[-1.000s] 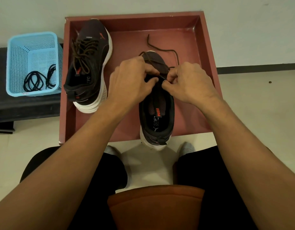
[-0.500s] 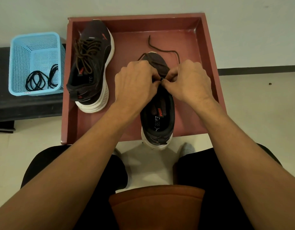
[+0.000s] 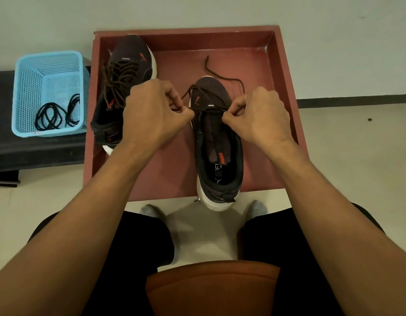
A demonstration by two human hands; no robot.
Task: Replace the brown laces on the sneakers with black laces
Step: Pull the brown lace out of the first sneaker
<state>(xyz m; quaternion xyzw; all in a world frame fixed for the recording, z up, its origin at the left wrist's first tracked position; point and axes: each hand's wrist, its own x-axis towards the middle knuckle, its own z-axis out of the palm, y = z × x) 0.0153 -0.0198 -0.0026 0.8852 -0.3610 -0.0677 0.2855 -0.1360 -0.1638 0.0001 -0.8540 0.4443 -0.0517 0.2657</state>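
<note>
Two sneakers lie in one red tray (image 3: 286, 71). The left hand (image 3: 152, 112) and right hand (image 3: 259, 117) have their fingers curled, and each pinches the brown lace (image 3: 222, 76) across the nearer sneaker (image 3: 218, 156), whose heel overhangs the near rim. The far sneaker (image 3: 129, 60) is fully laced in brown. One blue basket (image 3: 49, 65) left of the tray holds the black laces (image 3: 56, 115).

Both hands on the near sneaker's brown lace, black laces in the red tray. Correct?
No. Head view: the black laces are in the blue basket, beside the red tray. Left hand and right hand do pinch the near sneaker's brown lace.
</note>
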